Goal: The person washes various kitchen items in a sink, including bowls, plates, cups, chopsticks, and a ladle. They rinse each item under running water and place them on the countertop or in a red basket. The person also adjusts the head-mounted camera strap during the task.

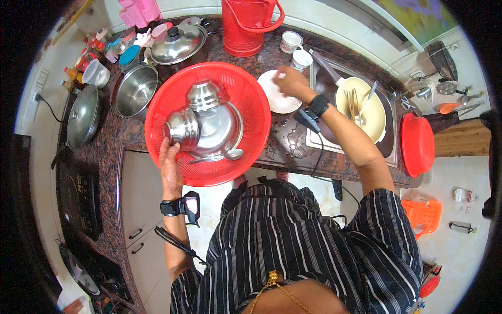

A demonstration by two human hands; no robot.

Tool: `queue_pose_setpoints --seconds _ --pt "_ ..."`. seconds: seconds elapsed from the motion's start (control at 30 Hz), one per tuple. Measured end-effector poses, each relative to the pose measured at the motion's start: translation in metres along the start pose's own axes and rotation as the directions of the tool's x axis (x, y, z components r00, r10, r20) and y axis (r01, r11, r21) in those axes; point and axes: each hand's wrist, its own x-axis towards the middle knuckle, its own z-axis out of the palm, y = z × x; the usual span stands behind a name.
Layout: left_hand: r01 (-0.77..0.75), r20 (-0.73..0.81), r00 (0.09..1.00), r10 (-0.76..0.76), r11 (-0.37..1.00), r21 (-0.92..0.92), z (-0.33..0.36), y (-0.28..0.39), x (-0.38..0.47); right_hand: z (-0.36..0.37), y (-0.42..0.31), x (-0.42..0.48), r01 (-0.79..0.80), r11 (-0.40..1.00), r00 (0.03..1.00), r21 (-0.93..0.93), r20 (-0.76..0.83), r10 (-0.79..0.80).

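A red plastic colander basket (255, 137) stands on the counter in front of me. Inside are stacked stainless steel bowls lying tilted (183, 127), a second set of steel bowls (204, 94), a wide steel basin or plate (219, 135) and a metal spoon (234, 154). My left hand (171, 167) is over the basket's near-left rim, fingertips touching or very close to the tilted bowls. Over a white plate (274, 104) hovers my right hand (292, 84), blurred, with its fingers curled; whether it holds anything is hidden.
Two white cups (301, 60) stand behind the plate. At the right, a cream pan (366, 106) with utensils sits over the sink (392, 153), beside a red basin (417, 145). A red bucket (243, 35), lidded pot (178, 43) and open steel pot (135, 90) stand behind and left.
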Motion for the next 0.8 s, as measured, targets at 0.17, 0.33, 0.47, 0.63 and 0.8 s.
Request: queue_pose_setpoints --seconds 0.17,0.33,0.47,0.63,0.8 --pt "-0.017 -0.044 0.999 0.018 1.000 0.025 0.000 -0.003 0.004 0.006 0.104 -0.004 -0.381 0.918 0.919 0.111 0.157 0.362" --pt "-0.019 -0.053 0.998 0.019 1.000 -0.006 0.010 -0.008 0.005 0.048 0.137 0.003 -0.404 0.687 0.914 0.604 0.231 0.335" --pt "-0.004 -0.150 0.988 0.018 0.996 0.094 0.013 -0.013 0.008 0.063 0.138 0.007 -0.308 0.532 0.947 0.789 0.201 0.251" --pt "-0.106 -0.138 0.983 0.121 0.989 0.106 0.026 -0.024 0.007 0.064 0.156 0.006 -0.296 0.428 0.955 0.854 0.265 0.130" --pt "-0.097 -0.168 0.979 0.113 0.990 0.102 0.039 -0.024 -0.006 0.036 0.213 -0.025 0.340 0.616 0.902 0.711 -0.062 -0.427"
